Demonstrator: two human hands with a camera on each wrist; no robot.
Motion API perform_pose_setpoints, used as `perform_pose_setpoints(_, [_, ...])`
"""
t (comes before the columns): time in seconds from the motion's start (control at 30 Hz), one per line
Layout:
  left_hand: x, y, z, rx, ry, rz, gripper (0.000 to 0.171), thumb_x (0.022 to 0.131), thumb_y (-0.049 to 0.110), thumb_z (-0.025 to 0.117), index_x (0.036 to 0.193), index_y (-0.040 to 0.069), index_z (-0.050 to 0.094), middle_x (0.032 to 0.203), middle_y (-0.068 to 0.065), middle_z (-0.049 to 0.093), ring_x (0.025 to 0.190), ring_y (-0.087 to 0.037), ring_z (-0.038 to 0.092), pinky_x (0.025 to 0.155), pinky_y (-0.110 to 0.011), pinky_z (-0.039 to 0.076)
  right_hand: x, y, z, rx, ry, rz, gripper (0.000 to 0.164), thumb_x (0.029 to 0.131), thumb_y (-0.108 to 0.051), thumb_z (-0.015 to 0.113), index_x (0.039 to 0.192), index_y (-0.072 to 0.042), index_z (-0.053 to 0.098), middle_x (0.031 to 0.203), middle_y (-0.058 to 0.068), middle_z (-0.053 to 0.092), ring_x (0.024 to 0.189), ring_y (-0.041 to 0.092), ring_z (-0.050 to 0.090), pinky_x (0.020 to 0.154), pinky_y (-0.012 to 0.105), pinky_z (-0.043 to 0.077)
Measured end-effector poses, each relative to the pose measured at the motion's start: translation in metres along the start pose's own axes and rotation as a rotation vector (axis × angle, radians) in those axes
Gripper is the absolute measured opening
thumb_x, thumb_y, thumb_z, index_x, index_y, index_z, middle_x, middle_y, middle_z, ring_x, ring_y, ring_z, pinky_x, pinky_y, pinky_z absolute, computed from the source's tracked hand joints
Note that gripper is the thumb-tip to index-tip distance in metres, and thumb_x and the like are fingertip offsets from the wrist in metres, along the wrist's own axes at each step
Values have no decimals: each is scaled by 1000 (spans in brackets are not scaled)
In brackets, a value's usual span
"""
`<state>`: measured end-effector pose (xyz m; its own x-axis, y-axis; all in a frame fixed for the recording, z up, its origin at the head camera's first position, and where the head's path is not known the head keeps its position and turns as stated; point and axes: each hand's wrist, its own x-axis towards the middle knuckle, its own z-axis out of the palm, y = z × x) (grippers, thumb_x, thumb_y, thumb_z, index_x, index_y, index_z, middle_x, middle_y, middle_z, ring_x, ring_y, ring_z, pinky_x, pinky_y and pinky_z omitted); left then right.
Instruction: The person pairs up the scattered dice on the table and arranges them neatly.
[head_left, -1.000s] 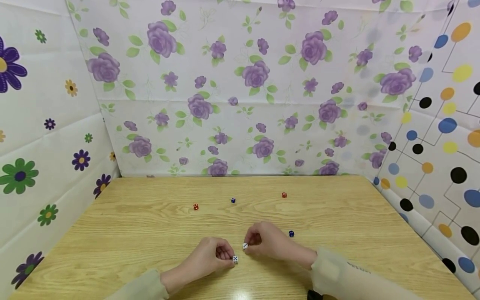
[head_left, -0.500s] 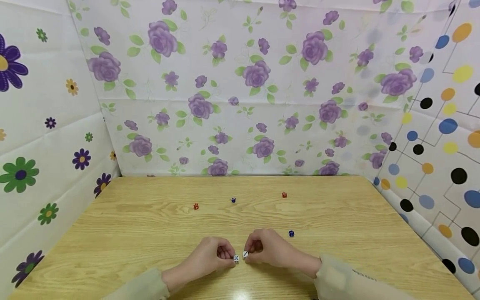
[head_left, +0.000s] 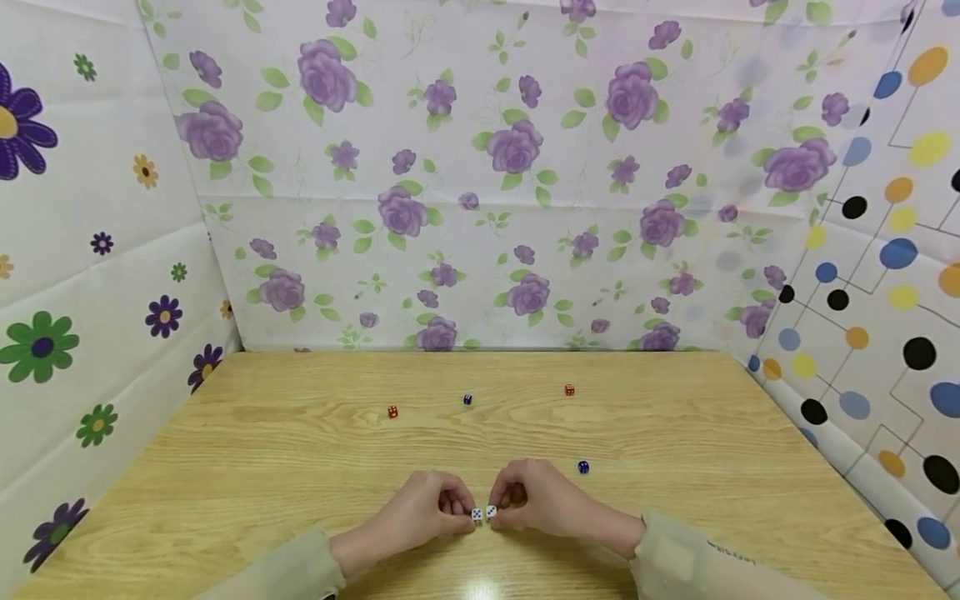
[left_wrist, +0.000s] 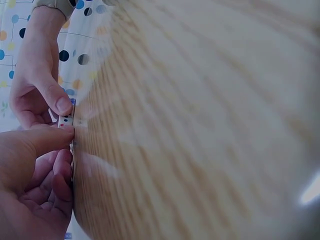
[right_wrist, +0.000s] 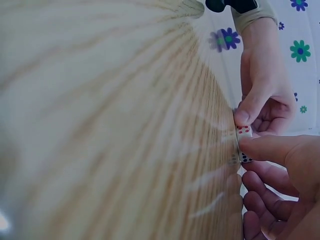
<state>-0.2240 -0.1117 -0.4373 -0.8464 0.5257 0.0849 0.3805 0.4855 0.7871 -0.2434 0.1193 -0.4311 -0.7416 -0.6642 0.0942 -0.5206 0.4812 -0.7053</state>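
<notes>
Two white dice sit almost side by side at the front middle of the table. My left hand (head_left: 426,510) pinches the left white die (head_left: 477,515), which shows five dark pips, between thumb and fingers. From the other side, my right hand (head_left: 542,498) pinches the right white die (head_left: 491,512) in the same way. In the head view a thin gap shows between the dice. Both wrist views show the dice low at the tabletop, with the thumbs partly covering them; red pips show on a side face of a white die (right_wrist: 243,131) in the right wrist view.
On the wooden table (head_left: 300,467) lie a red die (head_left: 393,412) at back left, a blue die (head_left: 468,400) at back middle and another red die (head_left: 570,390) at back right. A second blue die (head_left: 583,467) lies just beyond the right wrist. Patterned cloth walls enclose three sides.
My right hand has come nearer the body with its white die, level with the left one. The left hand has edged slightly right, narrowing the gap between the dice.
</notes>
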Motion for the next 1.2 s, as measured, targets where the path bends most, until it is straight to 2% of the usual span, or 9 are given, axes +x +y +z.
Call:
perform_pose_setpoints(0.23, [2, 1, 1, -5, 1, 10, 10, 80, 12, 81, 83, 10, 72, 73, 2, 66, 62, 1, 53, 56, -16, 44, -1, -3, 0, 19, -1, 7, 13, 80, -17, 83, 86, -17, 71, 82, -8, 67, 72, -3, 57, 65, 15, 50])
perform_pose_setpoints(0.73, [2, 2, 1, -18, -6, 9, 9, 81, 12, 81, 83, 10, 72, 73, 1, 67, 62, 1, 53, 55, -15, 44, -2, -5, 0, 36, 3, 2, 13, 79, -15, 83, 87, -15, 72, 84, -2, 67, 74, -2, 57, 66, 15, 50])
perform_pose_setpoints(1.2, [1, 2, 2, -15, -7, 21, 10, 82, 12, 80, 84, 10, 71, 73, 2, 66, 62, 1, 53, 56, -15, 44, -4, -1, 1, 52, -6, 21, 15, 79, -18, 84, 89, -18, 72, 84, -5, 68, 73, -2, 58, 66, 15, 49])
